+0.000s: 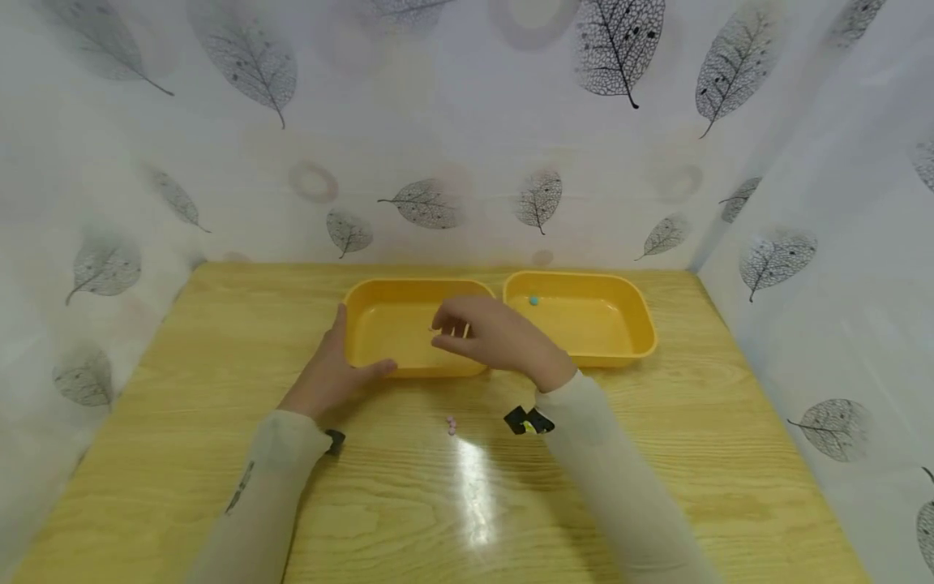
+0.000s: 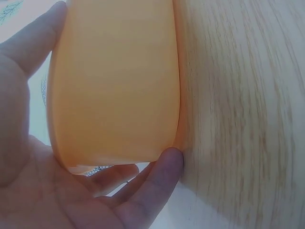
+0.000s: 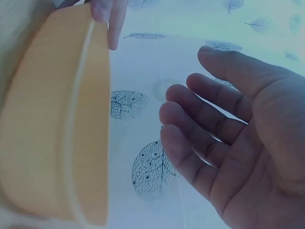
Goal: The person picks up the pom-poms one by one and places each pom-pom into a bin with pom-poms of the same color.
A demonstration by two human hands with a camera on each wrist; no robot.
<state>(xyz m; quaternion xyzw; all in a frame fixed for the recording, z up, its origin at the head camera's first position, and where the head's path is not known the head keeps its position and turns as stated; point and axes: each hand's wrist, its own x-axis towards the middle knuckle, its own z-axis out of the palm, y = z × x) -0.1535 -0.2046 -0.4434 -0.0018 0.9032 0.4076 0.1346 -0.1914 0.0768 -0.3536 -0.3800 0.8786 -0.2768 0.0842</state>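
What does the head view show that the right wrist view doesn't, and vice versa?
Only the head view: the right tray with a small blue piece inside, and small pink pieces on the table.

Only the right wrist view: the palm side of the right hand.

Both: parts of both hands, the left tray with the left hand at it, and the leaf-print backdrop.

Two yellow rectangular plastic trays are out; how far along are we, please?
Apparently done: a small blue round piece lies in the right tray. Under way: the left hand holds the left tray; the right hand, over it, holds nothing visible. Probably left: the small pink pieces on the wooden table.
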